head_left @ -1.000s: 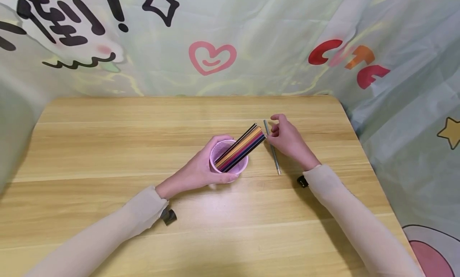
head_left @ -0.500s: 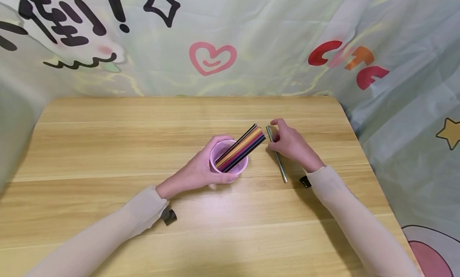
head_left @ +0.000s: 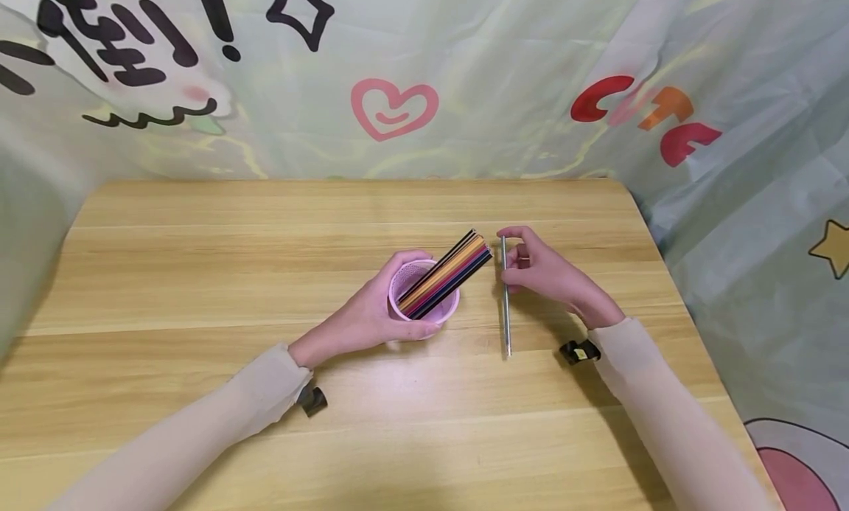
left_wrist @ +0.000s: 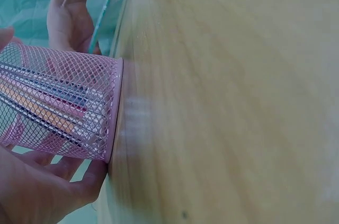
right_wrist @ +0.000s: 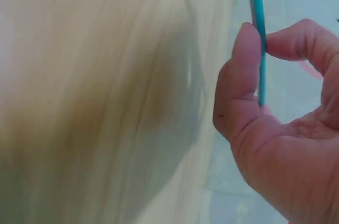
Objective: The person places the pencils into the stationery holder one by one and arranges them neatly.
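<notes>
My left hand point(head_left: 374, 312) grips a pink mesh pen cup point(head_left: 443, 306) from its left side, with fingers and thumb around the wall. A bundle of several colored pencils point(head_left: 446, 273) leans in the cup, their ends sticking out to the upper right. In the left wrist view, the cup's base rim meets the table. To its right, my right hand point(head_left: 547, 271) pinches a slim teal pencil point(head_left: 507, 319) between thumb and fingers. The right wrist view shows that pencil point(right_wrist: 257, 1) held up off the wood.
Both hands work over a wooden table point(head_left: 199, 275), whose far edge meets a printed curtain point(head_left: 464, 76). The curtain continues down the right side. A dark strap piece point(head_left: 579, 352) shows under the right sleeve, and another strap piece point(head_left: 313, 401) under the left.
My right hand has taken the teal pencil between thumb and fingers, moved slightly toward me and turned the pencil nearly straight. The left hand and cup have stayed in place.
</notes>
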The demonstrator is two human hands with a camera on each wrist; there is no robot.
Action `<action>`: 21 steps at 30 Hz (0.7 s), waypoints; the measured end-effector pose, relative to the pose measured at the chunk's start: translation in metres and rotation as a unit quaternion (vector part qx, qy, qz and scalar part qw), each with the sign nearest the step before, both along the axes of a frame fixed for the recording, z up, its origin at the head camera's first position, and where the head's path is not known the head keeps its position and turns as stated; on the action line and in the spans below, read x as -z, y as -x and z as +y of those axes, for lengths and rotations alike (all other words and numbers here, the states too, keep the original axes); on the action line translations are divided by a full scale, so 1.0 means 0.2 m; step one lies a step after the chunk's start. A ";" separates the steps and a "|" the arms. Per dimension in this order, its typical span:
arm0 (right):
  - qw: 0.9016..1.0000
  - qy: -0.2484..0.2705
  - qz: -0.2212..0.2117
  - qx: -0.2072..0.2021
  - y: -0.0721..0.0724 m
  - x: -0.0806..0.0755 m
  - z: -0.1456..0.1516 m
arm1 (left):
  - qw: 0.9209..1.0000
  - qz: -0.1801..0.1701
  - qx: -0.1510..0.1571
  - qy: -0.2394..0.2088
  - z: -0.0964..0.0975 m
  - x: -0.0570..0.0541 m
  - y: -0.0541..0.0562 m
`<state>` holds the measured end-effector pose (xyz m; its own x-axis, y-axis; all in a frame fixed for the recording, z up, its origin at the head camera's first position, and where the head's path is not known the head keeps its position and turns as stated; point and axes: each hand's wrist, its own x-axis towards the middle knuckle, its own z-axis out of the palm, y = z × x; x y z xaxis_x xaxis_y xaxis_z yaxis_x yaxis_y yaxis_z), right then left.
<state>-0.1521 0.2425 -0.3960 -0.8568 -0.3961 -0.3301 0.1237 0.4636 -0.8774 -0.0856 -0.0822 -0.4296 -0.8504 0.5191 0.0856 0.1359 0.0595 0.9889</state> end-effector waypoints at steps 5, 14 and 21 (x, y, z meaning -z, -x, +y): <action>0.998 0.061 0.018 0.012 -0.06 -0.03 -0.02 | 1.000 -0.001 0.003 -0.001 0.00 0.00 0.00; 0.980 0.146 0.091 0.098 -0.19 -0.13 -0.09 | 1.000 0.005 0.008 -0.006 0.00 0.00 0.00; 0.938 0.252 0.152 0.181 -0.27 -0.19 -0.13 | 1.000 0.002 0.006 -0.009 0.01 0.00 0.01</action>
